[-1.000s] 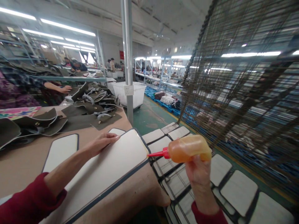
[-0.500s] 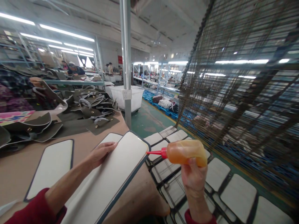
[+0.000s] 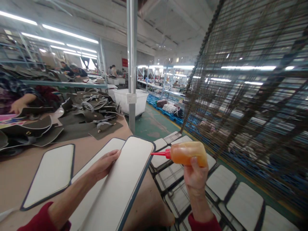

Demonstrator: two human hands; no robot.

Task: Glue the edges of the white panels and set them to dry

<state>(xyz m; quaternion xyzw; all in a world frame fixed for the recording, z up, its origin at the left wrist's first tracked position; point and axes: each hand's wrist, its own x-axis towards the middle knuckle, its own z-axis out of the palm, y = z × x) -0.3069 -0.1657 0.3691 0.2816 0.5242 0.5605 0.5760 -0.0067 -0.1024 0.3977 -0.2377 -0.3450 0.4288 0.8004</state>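
My left hand [image 3: 106,164] grips the left edge of a long white panel [image 3: 130,173] with rounded corners and a dark blue border, tilted up off the table. In my right hand [image 3: 196,175] is a squeeze bottle [image 3: 189,153] of amber liquid, glue by its look, lying sideways with its red nozzle pointing left. The nozzle tip meets the panel's border near the upper right corner. Underneath, a second white panel [image 3: 83,179] is partly covered by my left hand and the raised one. Another bordered panel [image 3: 50,175] lies flat farther left.
Dark leather-like pieces with handles [image 3: 93,112] are heaped on the brown table [image 3: 96,144]. A wire rack [image 3: 173,173] holding several white panels stands at the right, its mesh section [image 3: 240,80] rising above. A metal post [image 3: 132,64] stands beyond the table. A co-worker's hand [image 3: 22,102] is at far left.
The bottle and my right hand have shifted slightly left, the nozzle staying at the panel's border. The held panel tilts a little differently. A co-worker's arm now reaches in at the left.
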